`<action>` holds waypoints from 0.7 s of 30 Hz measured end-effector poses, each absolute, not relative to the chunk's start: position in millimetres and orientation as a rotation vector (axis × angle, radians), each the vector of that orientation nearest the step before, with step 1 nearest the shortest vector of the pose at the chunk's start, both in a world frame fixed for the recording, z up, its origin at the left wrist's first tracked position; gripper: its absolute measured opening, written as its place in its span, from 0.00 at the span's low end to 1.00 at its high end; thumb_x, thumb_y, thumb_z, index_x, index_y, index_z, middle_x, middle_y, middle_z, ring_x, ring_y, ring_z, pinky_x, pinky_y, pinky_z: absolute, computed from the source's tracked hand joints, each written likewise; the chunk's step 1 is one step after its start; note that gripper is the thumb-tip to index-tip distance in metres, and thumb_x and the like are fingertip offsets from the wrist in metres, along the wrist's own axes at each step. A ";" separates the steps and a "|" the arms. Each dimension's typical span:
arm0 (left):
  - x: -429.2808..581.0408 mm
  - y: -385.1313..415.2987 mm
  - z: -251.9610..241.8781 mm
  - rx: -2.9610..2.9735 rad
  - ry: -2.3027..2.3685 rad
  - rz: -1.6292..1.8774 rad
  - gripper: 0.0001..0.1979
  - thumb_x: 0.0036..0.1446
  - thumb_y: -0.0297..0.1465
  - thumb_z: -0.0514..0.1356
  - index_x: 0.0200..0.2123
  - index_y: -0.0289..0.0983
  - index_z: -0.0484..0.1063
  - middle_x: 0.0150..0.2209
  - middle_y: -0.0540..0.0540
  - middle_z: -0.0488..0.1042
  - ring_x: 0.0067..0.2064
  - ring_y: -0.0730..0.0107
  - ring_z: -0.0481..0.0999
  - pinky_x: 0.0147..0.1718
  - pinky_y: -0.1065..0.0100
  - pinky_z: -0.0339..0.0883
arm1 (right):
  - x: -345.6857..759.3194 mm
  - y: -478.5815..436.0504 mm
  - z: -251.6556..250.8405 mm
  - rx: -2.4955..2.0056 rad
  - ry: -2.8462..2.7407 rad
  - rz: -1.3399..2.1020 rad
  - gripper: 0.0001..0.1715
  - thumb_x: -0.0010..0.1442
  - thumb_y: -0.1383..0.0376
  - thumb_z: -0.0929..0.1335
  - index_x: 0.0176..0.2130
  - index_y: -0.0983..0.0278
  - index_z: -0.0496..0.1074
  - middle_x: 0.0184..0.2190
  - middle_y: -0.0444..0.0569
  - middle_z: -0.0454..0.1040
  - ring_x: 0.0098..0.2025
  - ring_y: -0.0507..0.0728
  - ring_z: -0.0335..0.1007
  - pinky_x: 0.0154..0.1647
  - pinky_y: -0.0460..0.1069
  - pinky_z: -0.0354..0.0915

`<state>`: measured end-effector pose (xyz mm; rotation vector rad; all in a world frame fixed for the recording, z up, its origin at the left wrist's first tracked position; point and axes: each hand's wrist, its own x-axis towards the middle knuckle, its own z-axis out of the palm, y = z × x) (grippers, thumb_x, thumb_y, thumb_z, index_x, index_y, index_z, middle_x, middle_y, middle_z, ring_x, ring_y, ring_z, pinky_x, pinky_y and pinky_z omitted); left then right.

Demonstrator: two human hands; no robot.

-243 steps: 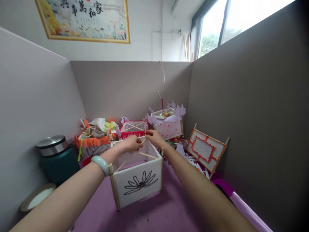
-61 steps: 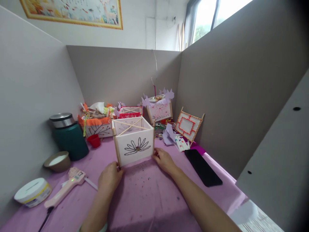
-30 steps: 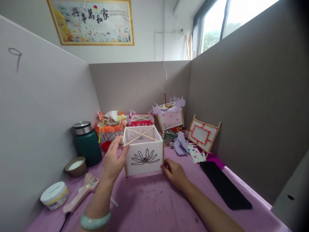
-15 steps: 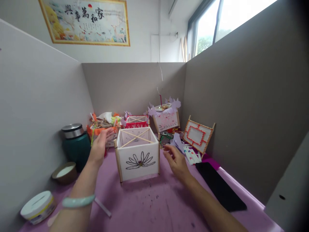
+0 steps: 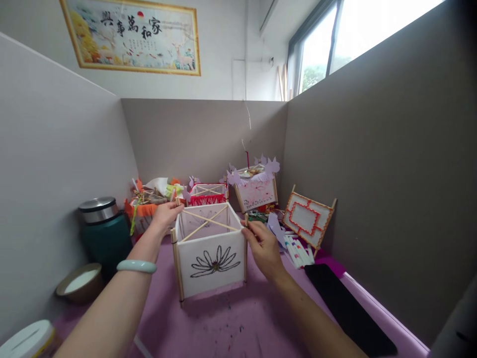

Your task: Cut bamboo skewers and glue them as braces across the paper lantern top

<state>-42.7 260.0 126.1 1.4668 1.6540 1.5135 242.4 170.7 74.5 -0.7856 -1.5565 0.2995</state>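
Note:
A white box-shaped lantern frame (image 5: 212, 278) with wooden corner posts stands upright on the purple tabletop, a black flower drawn on its front and two thin sticks crossed over its open top. My left hand (image 5: 167, 216) is closed round the top of its back left post. At the front right post, my right hand (image 5: 263, 246) pinches near the upper end, thumb and fingers against the wood. A pale green bangle (image 5: 136, 266) circles my left wrist.
Behind stand a red-fringed lantern (image 5: 208, 199), a lilac-trimmed lantern (image 5: 257, 194) and an orange-trimmed one (image 5: 145, 211). Left are a teal flask (image 5: 104, 243) and a bowl (image 5: 80, 283). Right are markers (image 5: 298, 251), a decorated panel (image 5: 307, 219) and a black slab (image 5: 346, 308).
Both hands have moved in from beside the lantern and closed on its posts. The view has shifted slightly, and the lantern appears a little lower and to the left.

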 end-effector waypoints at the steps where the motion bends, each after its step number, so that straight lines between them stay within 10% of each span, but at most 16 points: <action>1: -43.8 258.9 127.1 1.483 1.697 1.454 0.13 0.59 0.35 0.59 0.44 0.33 0.71 0.43 0.45 0.73 0.41 0.64 0.75 0.38 0.60 0.72 | 242.8 172.0 73.5 -0.786 -1.544 0.325 0.15 0.62 0.61 0.64 0.45 0.62 0.76 0.40 0.51 0.74 0.43 0.57 0.70 0.42 0.50 0.66; 21: -44.1 248.6 122.0 1.504 1.789 1.481 0.15 0.59 0.36 0.59 0.47 0.34 0.70 0.47 0.44 0.72 0.44 0.61 0.74 0.41 0.57 0.71 | 245.0 199.2 56.5 -0.834 -1.446 0.457 0.21 0.63 0.56 0.63 0.49 0.64 0.73 0.45 0.53 0.75 0.44 0.59 0.71 0.43 0.52 0.67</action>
